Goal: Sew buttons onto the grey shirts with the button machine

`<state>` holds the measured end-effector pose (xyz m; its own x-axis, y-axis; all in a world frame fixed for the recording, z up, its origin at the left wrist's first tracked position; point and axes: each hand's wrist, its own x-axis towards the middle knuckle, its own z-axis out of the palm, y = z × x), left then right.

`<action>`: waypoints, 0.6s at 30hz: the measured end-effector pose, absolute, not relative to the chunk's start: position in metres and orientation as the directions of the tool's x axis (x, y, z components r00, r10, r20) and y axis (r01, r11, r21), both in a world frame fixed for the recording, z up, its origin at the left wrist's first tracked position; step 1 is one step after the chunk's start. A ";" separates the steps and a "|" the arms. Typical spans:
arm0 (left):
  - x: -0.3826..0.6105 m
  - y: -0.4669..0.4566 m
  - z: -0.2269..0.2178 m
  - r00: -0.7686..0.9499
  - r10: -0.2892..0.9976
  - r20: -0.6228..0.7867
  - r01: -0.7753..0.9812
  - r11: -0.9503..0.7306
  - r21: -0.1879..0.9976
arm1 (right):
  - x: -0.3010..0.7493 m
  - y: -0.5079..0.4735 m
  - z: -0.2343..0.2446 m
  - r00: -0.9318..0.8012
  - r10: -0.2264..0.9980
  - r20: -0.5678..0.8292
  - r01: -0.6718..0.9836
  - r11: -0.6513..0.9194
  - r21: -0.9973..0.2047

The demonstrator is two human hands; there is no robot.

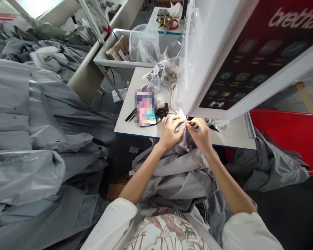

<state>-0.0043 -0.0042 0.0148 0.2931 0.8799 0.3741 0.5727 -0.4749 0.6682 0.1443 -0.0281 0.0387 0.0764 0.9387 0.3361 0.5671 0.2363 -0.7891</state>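
A grey garment (181, 166) lies across my lap and runs up onto the white sewing table (234, 133). My left hand (170, 131) rests on the cloth at the table's front edge, fingers curled and pinching the fabric. My right hand (201, 133) is beside it, touching it, fingers also pinched on the same fold of grey cloth. Both hands sit right under the white sewing machine head (224, 59), whose dark control panel fills the upper right. The needle area is hidden behind the machine body.
A phone (145, 106) lies on the table left of my hands, next to dark small tools. Crinkled plastic bags (163, 74) stand behind it. Piles of grey garments (33, 139) fill the left side. A red bin (289, 133) is at the right. A grey tray (114, 60) stands farther back.
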 end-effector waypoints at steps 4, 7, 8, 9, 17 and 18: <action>-0.005 -0.001 0.015 0.292 0.892 0.345 0.576 -0.452 0.681 | 0.149 -0.024 0.040 0.084 0.971 0.225 0.494 0.156 -0.855; -0.006 0.001 0.016 0.311 0.903 0.295 0.575 -0.426 0.698 | 0.153 -0.019 0.044 0.058 0.994 0.096 0.456 0.059 -0.888; -0.007 0.001 0.017 0.318 0.904 0.286 0.573 -0.423 0.702 | 0.154 -0.018 0.046 0.049 0.997 0.066 0.444 0.037 -0.895; -0.007 0.001 0.018 0.325 0.904 0.278 0.571 -0.422 0.704 | 0.154 -0.017 0.047 0.042 0.998 0.045 0.432 0.023 -0.902; -0.005 0.002 0.015 0.328 0.904 0.275 0.596 -0.424 0.682 | 0.158 -0.009 0.048 0.009 0.999 -0.043 0.462 -0.042 -0.886; -0.005 0.002 0.015 0.326 0.905 0.274 0.597 -0.422 0.682 | 0.159 -0.008 0.048 -0.002 0.999 -0.048 0.473 -0.041 -0.880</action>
